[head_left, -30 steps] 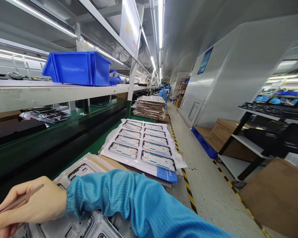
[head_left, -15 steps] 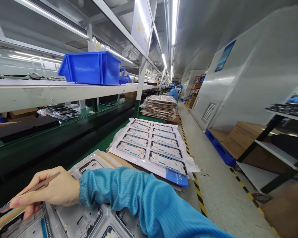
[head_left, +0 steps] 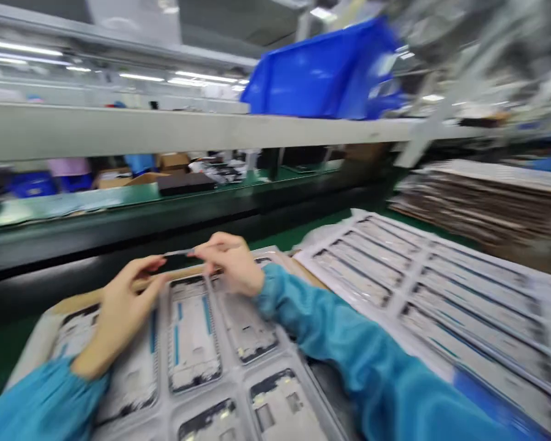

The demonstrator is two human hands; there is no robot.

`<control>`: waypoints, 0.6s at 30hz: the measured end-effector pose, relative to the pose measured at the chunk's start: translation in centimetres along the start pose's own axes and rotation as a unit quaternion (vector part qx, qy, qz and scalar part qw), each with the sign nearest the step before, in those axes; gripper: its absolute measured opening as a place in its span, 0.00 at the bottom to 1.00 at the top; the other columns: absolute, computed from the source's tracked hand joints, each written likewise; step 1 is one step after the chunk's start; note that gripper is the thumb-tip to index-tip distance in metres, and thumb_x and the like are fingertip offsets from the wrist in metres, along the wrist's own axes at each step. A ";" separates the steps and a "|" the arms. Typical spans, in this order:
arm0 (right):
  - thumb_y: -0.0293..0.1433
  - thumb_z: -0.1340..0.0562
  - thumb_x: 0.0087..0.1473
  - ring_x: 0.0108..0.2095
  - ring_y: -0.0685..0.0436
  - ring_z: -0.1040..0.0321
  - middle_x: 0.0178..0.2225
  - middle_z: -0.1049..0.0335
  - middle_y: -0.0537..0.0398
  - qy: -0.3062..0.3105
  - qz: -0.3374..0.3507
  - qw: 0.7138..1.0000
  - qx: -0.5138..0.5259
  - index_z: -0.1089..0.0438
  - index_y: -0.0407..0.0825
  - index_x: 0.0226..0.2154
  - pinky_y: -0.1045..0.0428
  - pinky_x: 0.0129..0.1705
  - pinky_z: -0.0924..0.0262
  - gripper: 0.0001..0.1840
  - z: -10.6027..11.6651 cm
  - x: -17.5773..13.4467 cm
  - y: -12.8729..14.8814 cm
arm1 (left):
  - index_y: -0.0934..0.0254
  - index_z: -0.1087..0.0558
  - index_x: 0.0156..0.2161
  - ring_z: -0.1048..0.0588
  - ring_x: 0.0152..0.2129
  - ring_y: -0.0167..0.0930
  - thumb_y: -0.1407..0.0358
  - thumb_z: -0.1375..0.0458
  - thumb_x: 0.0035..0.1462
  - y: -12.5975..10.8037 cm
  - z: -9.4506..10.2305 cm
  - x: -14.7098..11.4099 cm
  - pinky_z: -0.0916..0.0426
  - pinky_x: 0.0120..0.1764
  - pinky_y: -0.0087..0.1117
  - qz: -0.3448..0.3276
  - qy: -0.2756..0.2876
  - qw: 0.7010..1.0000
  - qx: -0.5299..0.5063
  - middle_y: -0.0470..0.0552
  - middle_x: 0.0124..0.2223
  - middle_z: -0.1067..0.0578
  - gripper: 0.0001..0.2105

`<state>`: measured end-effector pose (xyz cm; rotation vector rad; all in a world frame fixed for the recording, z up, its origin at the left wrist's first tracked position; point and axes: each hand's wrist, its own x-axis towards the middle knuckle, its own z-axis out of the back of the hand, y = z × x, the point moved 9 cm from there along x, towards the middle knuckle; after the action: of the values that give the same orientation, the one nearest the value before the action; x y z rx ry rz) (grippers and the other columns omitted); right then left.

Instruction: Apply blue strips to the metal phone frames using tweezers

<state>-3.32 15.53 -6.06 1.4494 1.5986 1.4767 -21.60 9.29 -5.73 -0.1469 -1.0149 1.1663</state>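
Observation:
My right hand [head_left: 232, 263] is closed around slim metal tweezers [head_left: 179, 252], whose tip points left toward my other hand. My left hand [head_left: 123, 306] has its thumb and fingers drawn together close to that tip; whatever lies between them is too small and blurred to make out. Both hands are over the far edge of a clear plastic tray [head_left: 234, 373] of phone frames. One phone frame [head_left: 195, 337] with blue strips lies in its pocket just below the hands.
On the right lies a second tray of phone frames [head_left: 468, 306], with a stack of trays [head_left: 487, 202] behind it. A black belt [head_left: 96, 239] runs past the near tray. Above it is a white shelf [head_left: 165, 131] bearing a blue bin [head_left: 316, 73].
The view has swung left and down. My left hand has come into sight. My right hand, still with the tweezers, now meets it over the tray's far edge.

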 end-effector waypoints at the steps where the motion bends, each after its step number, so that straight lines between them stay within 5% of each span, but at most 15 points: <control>1: 0.39 0.26 0.40 0.17 0.52 0.36 0.16 0.28 0.60 -0.011 0.013 1.000 0.000 0.27 0.49 0.21 0.58 0.21 0.43 0.14 0.9 0.5 0.3 | 0.55 0.30 0.49 0.24 0.42 0.36 0.56 0.46 0.60 0.2 -0.7 0.0 0.26 0.47 0.43 -0.001 0.027 1.000 0.011 0.49 0.47 0.23 0.14; 5: 0.37 0.24 0.40 0.18 0.54 0.36 0.23 0.23 0.54 -0.051 0.038 0.998 -0.025 0.29 0.46 0.21 0.58 0.22 0.42 0.16 4.3 2.1 0.6 | 0.62 0.33 0.55 0.33 0.58 0.34 0.57 0.48 0.62 0.6 -3.9 -0.7 0.37 0.61 0.40 -0.007 0.139 0.989 0.047 0.54 0.60 0.31 0.19; 9: 0.37 0.24 0.40 0.19 0.51 0.34 0.21 0.25 0.54 -0.053 0.034 0.996 -0.070 0.27 0.46 0.23 0.56 0.22 0.41 0.16 6.1 2.1 0.4 | 0.68 0.38 0.61 0.45 0.66 0.41 0.56 0.46 0.62 0.6 -5.7 -2.3 0.48 0.66 0.50 -0.011 0.224 0.971 0.087 0.61 0.66 0.40 0.26; 18: 0.39 0.23 0.36 0.18 0.50 0.35 0.22 0.25 0.52 -0.072 -0.018 0.996 -0.055 0.29 0.45 0.21 0.55 0.20 0.41 0.20 8.2 1.0 -2.3 | 0.73 0.43 0.64 0.48 0.66 0.46 0.65 0.52 0.64 -0.8 -6.4 -2.7 0.49 0.66 0.55 -0.074 0.288 0.941 0.163 0.66 0.68 0.44 0.25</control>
<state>2.91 19.86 -10.15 1.4229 1.4286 1.3844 -16.48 9.28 -10.52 -0.1351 -0.3039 1.0469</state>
